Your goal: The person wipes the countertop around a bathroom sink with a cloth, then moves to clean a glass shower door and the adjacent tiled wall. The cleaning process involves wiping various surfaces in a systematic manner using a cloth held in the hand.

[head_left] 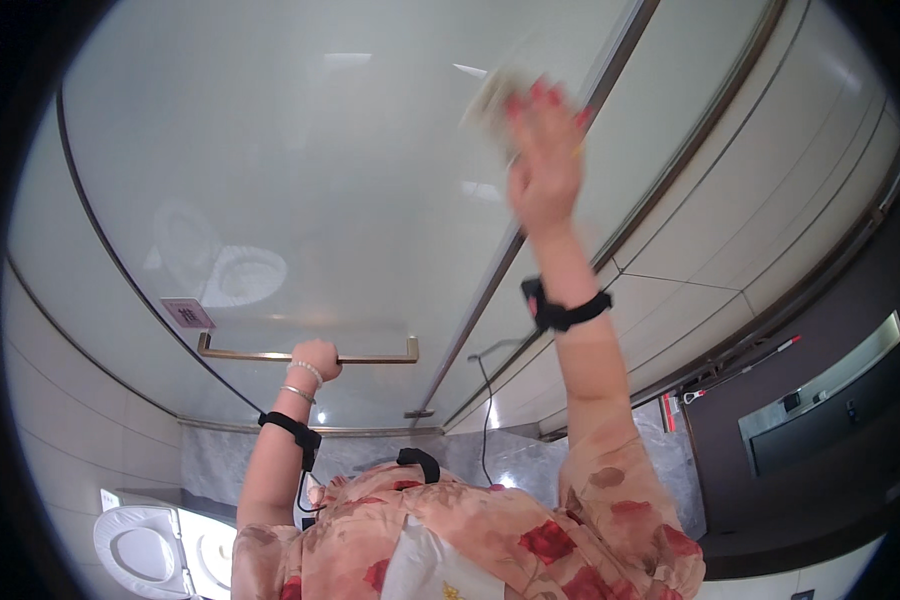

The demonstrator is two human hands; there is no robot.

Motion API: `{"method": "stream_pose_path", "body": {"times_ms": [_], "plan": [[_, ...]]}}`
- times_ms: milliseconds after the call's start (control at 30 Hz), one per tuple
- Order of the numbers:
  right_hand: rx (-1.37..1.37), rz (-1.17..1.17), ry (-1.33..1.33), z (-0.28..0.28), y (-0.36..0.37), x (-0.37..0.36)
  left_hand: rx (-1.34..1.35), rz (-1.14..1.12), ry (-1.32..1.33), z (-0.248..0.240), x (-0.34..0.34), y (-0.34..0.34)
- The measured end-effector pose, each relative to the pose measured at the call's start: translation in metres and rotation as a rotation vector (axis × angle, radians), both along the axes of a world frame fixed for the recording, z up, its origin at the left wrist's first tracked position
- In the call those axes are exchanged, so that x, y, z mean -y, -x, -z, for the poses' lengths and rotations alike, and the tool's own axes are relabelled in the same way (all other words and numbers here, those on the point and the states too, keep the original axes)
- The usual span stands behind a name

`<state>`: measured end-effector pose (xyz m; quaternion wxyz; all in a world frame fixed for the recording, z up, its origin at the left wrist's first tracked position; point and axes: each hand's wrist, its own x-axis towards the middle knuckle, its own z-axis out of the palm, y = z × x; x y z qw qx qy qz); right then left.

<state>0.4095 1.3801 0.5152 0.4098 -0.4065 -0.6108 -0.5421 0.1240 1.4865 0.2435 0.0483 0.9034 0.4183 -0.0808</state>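
Note:
My left hand (316, 356) is closed around a long brass-coloured door handle (240, 353). That bar is fixed low across a glossy, pale glass door (350, 180). Higher up and to the right, my right hand (548, 165) presses a pale beige cloth (490, 105) to the glass, close to the door's dark metal edge. Motion smears this hand and the cloth, so the cloth's exact folds do not show. Each wrist carries a black strap with a small device.
A small pink sign (187, 313) is stuck to the glass beside the handle. At the lower left stands a white toilet (145, 545) with its lid up, mirrored in the door. Light tiled wall (710, 240) runs along the right, ahead of a dark doorway area (800, 440). Grey marbled floor (210, 460) lies below.

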Motion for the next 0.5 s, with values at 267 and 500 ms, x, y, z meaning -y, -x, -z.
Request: {"method": "stream_pose_path", "body": {"times_ms": [267,500], "plan": [[0.552,-0.264,0.767,0.206,0.016,0.02,-0.01,-0.009,-0.008,0.001,-0.006,0.0],[0.33,0.089,0.167,0.005,0.006,0.011,-0.08,0.007,0.043,-0.001,0.0,-0.002]]}}
